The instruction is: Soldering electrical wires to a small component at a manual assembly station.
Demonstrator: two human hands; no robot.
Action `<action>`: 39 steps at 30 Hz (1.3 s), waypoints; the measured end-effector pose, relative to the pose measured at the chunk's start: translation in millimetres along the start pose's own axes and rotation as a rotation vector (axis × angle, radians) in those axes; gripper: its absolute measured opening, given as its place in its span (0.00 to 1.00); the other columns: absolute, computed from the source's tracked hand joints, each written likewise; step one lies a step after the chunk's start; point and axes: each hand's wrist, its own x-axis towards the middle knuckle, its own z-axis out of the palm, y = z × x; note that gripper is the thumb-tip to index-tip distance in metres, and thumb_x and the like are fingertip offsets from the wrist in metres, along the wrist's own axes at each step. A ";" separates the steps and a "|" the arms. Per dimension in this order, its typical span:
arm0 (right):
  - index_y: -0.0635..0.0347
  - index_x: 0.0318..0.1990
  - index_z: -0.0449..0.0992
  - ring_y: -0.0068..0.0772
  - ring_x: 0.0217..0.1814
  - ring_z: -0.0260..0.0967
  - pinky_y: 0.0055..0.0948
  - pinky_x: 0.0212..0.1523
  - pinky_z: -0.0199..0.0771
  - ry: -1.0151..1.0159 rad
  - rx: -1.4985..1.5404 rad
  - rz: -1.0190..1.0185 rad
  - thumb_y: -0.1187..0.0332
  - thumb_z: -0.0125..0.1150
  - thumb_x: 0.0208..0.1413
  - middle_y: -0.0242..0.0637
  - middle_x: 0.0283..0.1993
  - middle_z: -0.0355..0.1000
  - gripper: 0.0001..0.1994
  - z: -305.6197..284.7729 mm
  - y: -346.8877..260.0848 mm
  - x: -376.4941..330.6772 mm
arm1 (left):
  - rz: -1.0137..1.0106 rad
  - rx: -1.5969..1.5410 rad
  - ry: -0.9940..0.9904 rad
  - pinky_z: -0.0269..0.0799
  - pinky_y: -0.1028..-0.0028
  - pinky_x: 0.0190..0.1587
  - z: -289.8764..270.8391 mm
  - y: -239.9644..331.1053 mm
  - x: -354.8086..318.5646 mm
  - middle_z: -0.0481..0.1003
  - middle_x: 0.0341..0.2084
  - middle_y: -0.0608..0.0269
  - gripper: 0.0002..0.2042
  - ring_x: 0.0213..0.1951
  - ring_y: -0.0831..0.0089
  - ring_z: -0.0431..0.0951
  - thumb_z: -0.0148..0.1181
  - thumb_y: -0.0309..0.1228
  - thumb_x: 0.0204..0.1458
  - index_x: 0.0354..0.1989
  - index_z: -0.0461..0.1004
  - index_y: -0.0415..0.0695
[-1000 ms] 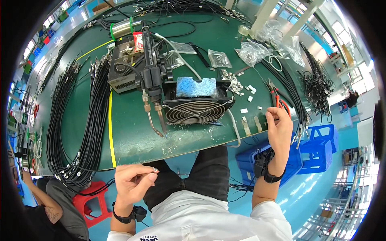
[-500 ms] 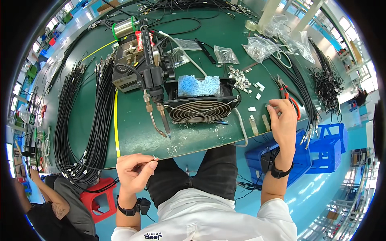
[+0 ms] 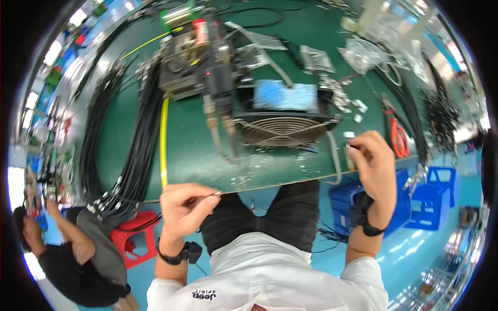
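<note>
My left hand (image 3: 187, 207) is closed in a pinch at the table's front edge, on the end of a black cable (image 3: 139, 226). A small pale tip (image 3: 218, 193) sticks out past the finger and thumb. Over the right part of the table, my right hand (image 3: 374, 158) has its thumb and fingers bent together. Something small and dark shows at these fingertips, too blurred to name. Just beyond them lies a small white connector piece (image 3: 349, 135). A pair of red-handled pliers (image 3: 398, 137) lies to the right of this hand.
A soldering iron (image 3: 220, 88) in its holder points down at the table. Beside it stands a fan (image 3: 282, 130) with a blue sponge (image 3: 285, 96) on top. Black cable bundles (image 3: 140, 129) lie left; white pieces (image 3: 337, 96) and plastic bags (image 3: 360, 54) lie right. A co-worker sits at far left.
The view has shifted and blurred, so the table things sit further right in it. My right hand has come back from beside the pliers to near the white piece. My left hand keeps its pinch.
</note>
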 end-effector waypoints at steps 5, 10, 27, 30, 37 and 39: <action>0.64 0.38 0.71 0.18 0.32 0.61 0.20 0.32 0.62 -0.027 0.020 0.142 0.79 0.59 0.54 0.30 0.32 0.64 0.06 -15.5 10.8 -11.9 | -0.056 -0.031 -0.082 0.63 0.84 0.18 18.4 13.4 10.9 0.76 0.16 0.64 0.02 0.16 0.84 0.72 0.65 0.19 0.48 0.30 0.79 0.34; 0.66 0.39 0.73 0.18 0.32 0.62 0.19 0.32 0.64 0.069 0.099 0.203 0.80 0.58 0.56 0.30 0.35 0.67 0.05 -0.5 11.7 -12.0 | -0.009 -0.060 -0.065 0.61 0.84 0.17 19.5 12.5 -1.4 0.76 0.15 0.64 0.02 0.16 0.84 0.73 0.65 0.20 0.49 0.31 0.80 0.35; 0.73 0.45 0.77 0.29 0.30 0.74 0.23 0.32 0.75 0.297 0.763 0.095 0.81 0.57 0.55 0.45 0.32 0.75 0.10 34.8 -62.2 -44.1 | -0.052 -0.141 -0.106 0.55 0.84 0.17 33.5 11.7 -8.3 0.72 0.11 0.67 0.01 0.12 0.86 0.65 0.64 0.19 0.49 0.29 0.78 0.35; 0.73 0.46 0.77 0.29 0.31 0.75 0.22 0.33 0.76 0.275 0.687 0.079 0.81 0.58 0.55 0.45 0.33 0.76 0.11 35.7 -66.2 -43.4 | -0.088 -0.091 -0.151 0.65 0.84 0.19 31.6 12.0 -6.6 0.77 0.17 0.61 0.01 0.16 0.79 0.76 0.62 0.18 0.46 0.26 0.77 0.33; 0.73 0.44 0.77 0.30 0.31 0.76 0.23 0.33 0.77 0.248 0.706 0.079 0.82 0.59 0.54 0.45 0.33 0.76 0.10 39.4 -70.0 -45.9 | -0.116 -0.081 -0.144 0.64 0.83 0.20 32.1 15.7 -6.9 0.77 0.17 0.60 0.01 0.16 0.79 0.75 0.63 0.19 0.46 0.26 0.77 0.33; 0.73 0.43 0.77 0.30 0.31 0.77 0.23 0.33 0.78 0.252 0.757 0.090 0.83 0.59 0.53 0.44 0.33 0.77 0.09 43.3 -71.2 -46.3 | -0.123 -0.074 -0.145 0.64 0.83 0.19 31.4 15.4 -6.7 0.77 0.17 0.60 0.01 0.16 0.79 0.75 0.63 0.19 0.46 0.26 0.77 0.33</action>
